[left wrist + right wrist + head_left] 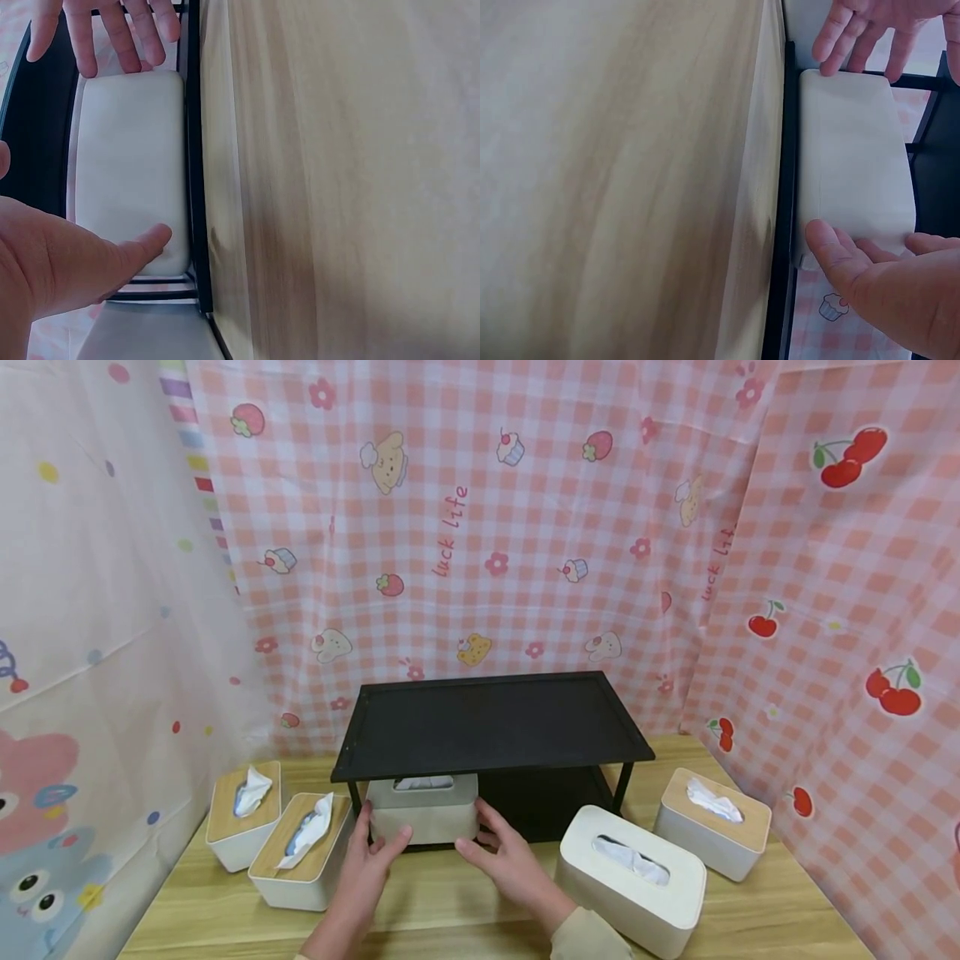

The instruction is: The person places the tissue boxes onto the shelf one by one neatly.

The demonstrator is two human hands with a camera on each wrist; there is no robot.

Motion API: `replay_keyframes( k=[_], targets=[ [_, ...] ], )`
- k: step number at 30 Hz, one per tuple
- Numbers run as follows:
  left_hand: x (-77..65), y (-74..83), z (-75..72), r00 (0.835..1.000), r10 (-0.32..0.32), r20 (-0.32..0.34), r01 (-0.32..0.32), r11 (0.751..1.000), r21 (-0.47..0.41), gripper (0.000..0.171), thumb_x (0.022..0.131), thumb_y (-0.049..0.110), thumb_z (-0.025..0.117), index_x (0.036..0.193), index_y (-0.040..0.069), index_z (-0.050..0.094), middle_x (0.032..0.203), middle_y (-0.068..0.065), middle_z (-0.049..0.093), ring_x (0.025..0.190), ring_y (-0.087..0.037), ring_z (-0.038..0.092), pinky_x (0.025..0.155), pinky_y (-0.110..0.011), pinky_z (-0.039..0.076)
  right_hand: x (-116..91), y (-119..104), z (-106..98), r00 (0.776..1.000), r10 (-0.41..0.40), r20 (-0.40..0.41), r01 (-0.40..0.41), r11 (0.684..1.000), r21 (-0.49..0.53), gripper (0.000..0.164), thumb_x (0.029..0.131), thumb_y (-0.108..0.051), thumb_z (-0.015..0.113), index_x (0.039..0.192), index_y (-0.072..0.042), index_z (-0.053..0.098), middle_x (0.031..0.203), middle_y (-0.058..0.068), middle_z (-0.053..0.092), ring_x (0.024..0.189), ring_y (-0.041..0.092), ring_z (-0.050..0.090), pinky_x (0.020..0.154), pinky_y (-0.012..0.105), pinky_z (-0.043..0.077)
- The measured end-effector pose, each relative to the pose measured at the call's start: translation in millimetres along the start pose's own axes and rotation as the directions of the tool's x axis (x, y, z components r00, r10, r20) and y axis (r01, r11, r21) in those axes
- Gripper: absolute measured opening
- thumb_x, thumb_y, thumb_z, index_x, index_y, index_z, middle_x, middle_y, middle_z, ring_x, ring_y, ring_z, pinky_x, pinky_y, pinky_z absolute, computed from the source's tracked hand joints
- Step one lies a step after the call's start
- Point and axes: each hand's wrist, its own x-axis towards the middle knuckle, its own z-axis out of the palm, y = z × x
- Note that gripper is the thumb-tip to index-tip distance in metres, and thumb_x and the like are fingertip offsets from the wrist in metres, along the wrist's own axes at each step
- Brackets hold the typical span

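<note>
A cream tissue box with a slotted top sits at the left end of the lower level of a black two-tier shelf, partly under the upper board. My left hand is at the box's left end, its thumb across the front face. At the opposite end is my right hand, thumb toward the front. Straight, spread fingers of the right hand show at the box's end in the left wrist view. The right wrist view likewise shows the left hand's fingers extended at the far end.
Two wood-lidded tissue boxes, one farther back and one nearer, stand left of the shelf. On the right are a cream-topped tissue box and another wood-lidded one. Patterned curtains hang behind and beside the wooden table.
</note>
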Motion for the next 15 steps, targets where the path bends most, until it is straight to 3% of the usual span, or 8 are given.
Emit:
replay_keyframes(
  k=[15],
  targets=[
    [12.0,0.9,-0.6,1.0,-0.025,0.006,0.025,1.0,-0.012,0.099,0.106,0.046,0.065,0.174,0.021,-0.002,0.179,-0.024,-0.008,0.16,-0.058,0.017,0.126,-0.069,0.031,5,1,2,1.0,0.005,-0.005,-0.005,1.0,-0.01,0.086,0.104,-0.044,0.07,0.169,-0.005,0.028,0.17,0.027,0.036,0.146,0.053,0.049,0.116,0.063,0.046]
  ],
)
